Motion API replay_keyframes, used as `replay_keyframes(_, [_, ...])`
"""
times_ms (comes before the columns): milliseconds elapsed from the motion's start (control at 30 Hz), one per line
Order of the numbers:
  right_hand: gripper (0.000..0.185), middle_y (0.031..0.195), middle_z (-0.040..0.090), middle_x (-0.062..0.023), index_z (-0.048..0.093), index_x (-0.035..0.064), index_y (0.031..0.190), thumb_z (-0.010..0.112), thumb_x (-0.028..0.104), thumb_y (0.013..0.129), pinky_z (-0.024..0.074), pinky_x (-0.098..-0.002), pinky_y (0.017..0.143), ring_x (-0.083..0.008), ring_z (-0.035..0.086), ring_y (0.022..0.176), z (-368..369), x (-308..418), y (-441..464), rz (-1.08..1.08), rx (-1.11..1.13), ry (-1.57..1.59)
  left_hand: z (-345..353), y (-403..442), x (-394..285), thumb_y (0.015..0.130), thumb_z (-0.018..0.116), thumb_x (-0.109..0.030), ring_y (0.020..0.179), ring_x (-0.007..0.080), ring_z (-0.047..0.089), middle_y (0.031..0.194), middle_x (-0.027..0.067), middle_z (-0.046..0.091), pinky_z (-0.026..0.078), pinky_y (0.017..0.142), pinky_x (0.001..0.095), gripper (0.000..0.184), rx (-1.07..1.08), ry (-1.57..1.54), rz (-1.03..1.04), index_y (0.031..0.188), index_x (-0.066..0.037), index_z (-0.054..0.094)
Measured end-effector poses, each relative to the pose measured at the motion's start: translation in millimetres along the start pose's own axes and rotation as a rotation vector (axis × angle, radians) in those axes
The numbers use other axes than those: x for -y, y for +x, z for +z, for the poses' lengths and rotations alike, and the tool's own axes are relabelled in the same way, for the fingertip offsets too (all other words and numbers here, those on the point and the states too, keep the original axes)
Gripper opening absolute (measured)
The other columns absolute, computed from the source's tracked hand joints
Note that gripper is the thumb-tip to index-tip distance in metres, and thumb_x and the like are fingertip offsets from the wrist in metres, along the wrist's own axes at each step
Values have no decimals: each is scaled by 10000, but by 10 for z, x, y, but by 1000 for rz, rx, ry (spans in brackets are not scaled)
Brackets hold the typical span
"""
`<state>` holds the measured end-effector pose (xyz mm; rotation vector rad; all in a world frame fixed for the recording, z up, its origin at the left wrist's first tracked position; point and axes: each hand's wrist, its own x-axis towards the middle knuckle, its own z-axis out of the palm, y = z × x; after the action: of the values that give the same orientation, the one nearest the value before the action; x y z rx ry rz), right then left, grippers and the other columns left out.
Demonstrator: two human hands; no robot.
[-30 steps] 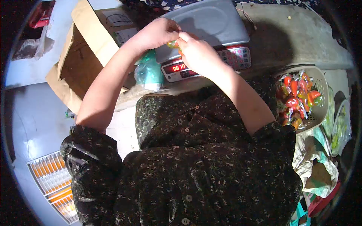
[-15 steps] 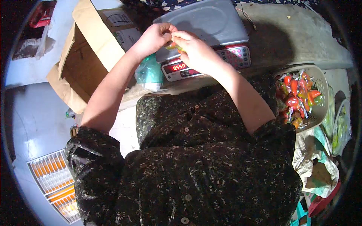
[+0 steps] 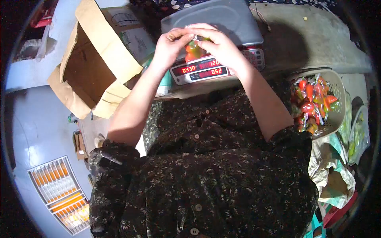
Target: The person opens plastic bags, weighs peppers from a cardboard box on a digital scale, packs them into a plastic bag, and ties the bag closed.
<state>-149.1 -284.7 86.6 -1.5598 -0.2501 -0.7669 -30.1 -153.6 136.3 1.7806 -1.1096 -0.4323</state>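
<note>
My left hand (image 3: 171,47) and my right hand (image 3: 219,43) meet over the front of a grey weighing scale (image 3: 238,27). Between them is a clear plastic bag of red and green peppers (image 3: 193,51), partly covered by my fingers. The fingers of both hands pinch together at the bag's top, and the peppers hang below, just over the scale's lit red display (image 3: 198,71). Whether the bag touches the scale I cannot tell.
An open cardboard box (image 3: 85,63) stands at the left. To the right, a beige plastic basket (image 3: 337,115) holds several bagged peppers (image 3: 313,99). Beyond it lies a clear bag of green vegetables (image 3: 357,135). A heater (image 3: 61,194) glows at the lower left.
Both hands have shifted slightly right, and the bag of peppers shows more clearly below them. My left forearm swung right. The scale's red digits changed, and more of the display is visible.
</note>
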Motion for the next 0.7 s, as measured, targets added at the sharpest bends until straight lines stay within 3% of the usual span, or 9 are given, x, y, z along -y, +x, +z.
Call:
replay_keyframes(67, [444, 1245, 528, -138, 562, 33, 1199, 562, -16, 758, 377, -326, 1003, -260, 513, 1153, 5, -25, 6, -37, -23, -49, 103, -32, 27, 864, 636, -161, 806, 72, 573, 879, 18, 622, 459, 731, 223, 203, -70, -63, -46, 966, 13, 660])
replay_keyframes(167, [461, 1344, 454, -94, 489, 22, 1274, 549, -22, 818, 343, -290, 1029, -201, 435, 1238, 28, 2, 0, -75, -14, -181, 184, -46, -90, 905, 571, -165, 818, 66, 568, 868, 13, 620, 450, 732, 214, 184, -101, -124, -138, 955, -9, 656])
replay_keyframes(233, [475, 1354, 440, -108, 466, 28, 1296, 588, 31, 838, 338, -286, 1035, -205, 433, 1242, -2, -38, -8, 70, -52, -61, 237, -52, -158, 915, 553, -168, 821, 69, 561, 859, 7, 615, 445, 740, 212, 182, -82, -260, -178, 950, -19, 651])
replay_keyframes(300, [443, 1269, 510, -112, 483, 33, 1286, 610, 178, 886, 386, -273, 976, -179, 499, 1150, -9, -50, -35, 265, -54, 91, 332, -102, -344, 934, 515, -170, 823, 78, 544, 847, 0, 607, 434, 762, 217, 190, -69, -341, -159, 946, -30, 644])
replay_keyframes(400, [369, 974, 633, -95, 591, -4, 1096, 606, 297, 884, 460, -281, 777, -157, 580, 888, -86, -55, 5, 370, 237, 26, 303, -92, -312, 938, 507, -160, 823, 86, 539, 853, 1, 611, 432, 776, 229, 186, -67, -227, -156, 944, -35, 645])
replay_keyframes(433, [320, 812, 625, -26, 634, 9, 981, 567, 313, 906, 428, -258, 666, -97, 534, 748, -42, -25, -12, 396, 230, 163, 289, -110, -371, 923, 534, -162, 835, 84, 538, 852, 0, 610, 429, 769, 232, 169, -119, -253, -173, 912, -42, 652])
replay_keyframes(533, [281, 819, 627, -13, 644, 11, 967, 561, 273, 908, 422, -246, 657, -88, 532, 738, -35, 20, -21, 510, 333, 199, 234, -99, -302, 907, 563, -171, 836, 93, 532, 852, -2, 611, 412, 794, 248, 155, -154, -405, -276, 891, -47, 655])
replay_keyframes(700, [302, 860, 640, -44, 646, 7, 1005, 552, 275, 903, 431, -263, 727, -114, 557, 797, 43, -90, -72, 577, 323, 275, 192, -39, -202, 867, 600, -138, 930, 103, 424, 924, -52, 603, 281, 925, 303, 71, -294, -587, -508, 893, -113, 661])
